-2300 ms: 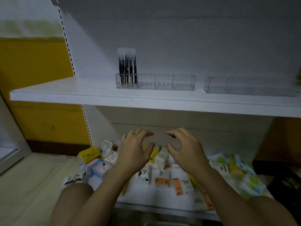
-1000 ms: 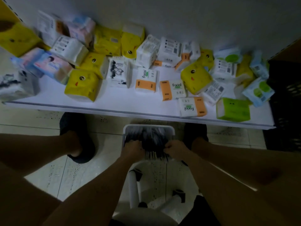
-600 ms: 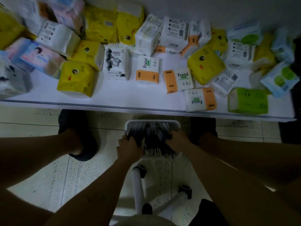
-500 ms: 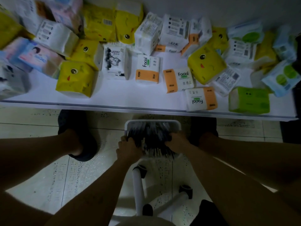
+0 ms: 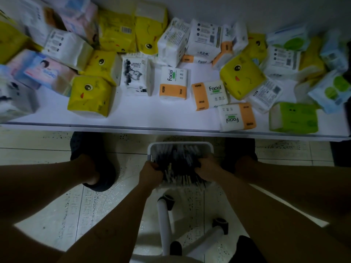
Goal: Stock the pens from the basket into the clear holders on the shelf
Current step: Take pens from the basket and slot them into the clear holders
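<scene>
Because the fingers of our left hand (image 5: 151,174) and our right hand (image 5: 208,169) curl down into the pile, we are squeezing a bunch of thin dark pens with pale ends (image 5: 178,162) from both sides. Both hands look closed tight on the pens, but the light is dim and the fingertips hide in the pile. All the pens are down in the white plastic basket (image 5: 180,144). The basket seems to sit on a white stool with black-tipped legs (image 5: 164,211) between our dark shoes (image 5: 240,149).

We think the bunch is big and the pens are thin and smooth. So some could slip out and fall when we lift. Pens lying crossways could catch on the others and get dragged out too. A hard tug could tip the basket off the stool.

Just past the basket is a long white shelf board (image 5: 133,118). Soft tissue packs lie all over it, such as a yellow pack with a little face (image 5: 89,95) and a green pack (image 5: 294,118) near the front edge. The floor is pale speckled tile (image 5: 47,186). We cannot see the clear holders from here.
</scene>
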The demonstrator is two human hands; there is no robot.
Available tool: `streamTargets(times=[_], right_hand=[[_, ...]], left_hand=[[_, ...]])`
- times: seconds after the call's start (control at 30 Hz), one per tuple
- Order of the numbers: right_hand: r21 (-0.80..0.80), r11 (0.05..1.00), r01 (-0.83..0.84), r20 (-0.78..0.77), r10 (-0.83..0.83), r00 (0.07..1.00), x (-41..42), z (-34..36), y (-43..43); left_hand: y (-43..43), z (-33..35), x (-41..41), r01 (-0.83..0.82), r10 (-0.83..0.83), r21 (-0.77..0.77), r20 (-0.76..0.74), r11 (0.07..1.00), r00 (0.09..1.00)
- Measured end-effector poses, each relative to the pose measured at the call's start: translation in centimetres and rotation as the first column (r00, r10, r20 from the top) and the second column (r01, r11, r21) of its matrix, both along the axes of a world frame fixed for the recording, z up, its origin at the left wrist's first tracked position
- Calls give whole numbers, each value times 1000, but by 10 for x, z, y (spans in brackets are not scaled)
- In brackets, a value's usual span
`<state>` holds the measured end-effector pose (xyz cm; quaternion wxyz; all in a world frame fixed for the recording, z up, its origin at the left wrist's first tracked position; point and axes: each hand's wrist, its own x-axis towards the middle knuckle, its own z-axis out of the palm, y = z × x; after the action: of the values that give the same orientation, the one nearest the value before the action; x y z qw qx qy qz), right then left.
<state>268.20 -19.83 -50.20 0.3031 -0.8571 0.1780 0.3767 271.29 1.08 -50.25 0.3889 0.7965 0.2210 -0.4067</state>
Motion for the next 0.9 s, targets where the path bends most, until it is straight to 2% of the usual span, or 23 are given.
streamTargets(times=[0.1, 0.17, 0.33, 0.47, 0.6, 0.77, 0.83, 0.9], right_hand=[[-1, 990, 138, 102, -138, 985, -3, 8, 4], [-37, 983, 180, 176, -171, 969, 0, 14, 6], [0, 976, 217, 232, -211, 950, 7, 44, 20], [92, 949, 301, 301, -314, 900, 5, 68, 33], [149, 932, 332, 307, -362, 880, 2, 91, 44], [235, 923, 305, 458, -382, 803, 8, 136, 61], [284, 923, 260, 515, -375, 771, 12, 159, 69], [365, 890, 271, 528, -438, 727, 17, 178, 77]], left_hand=[[-3, 8, -1, -65, 63, -83, -28, 994, 998], [-4, 12, 0, -80, 79, -102, -17, 992, 997], [-9, 37, 0, -13, 27, -85, 156, 996, 987], [-10, 62, -5, 47, -15, -110, 269, 993, 963], [-12, 92, -8, 9, 48, -165, 337, 986, 940], [-8, 143, 5, 18, 144, -282, 542, 959, 828], [-4, 163, 12, 21, 160, -282, 603, 959, 781], [0, 180, 19, 20, 165, -267, 650, 964, 742]])
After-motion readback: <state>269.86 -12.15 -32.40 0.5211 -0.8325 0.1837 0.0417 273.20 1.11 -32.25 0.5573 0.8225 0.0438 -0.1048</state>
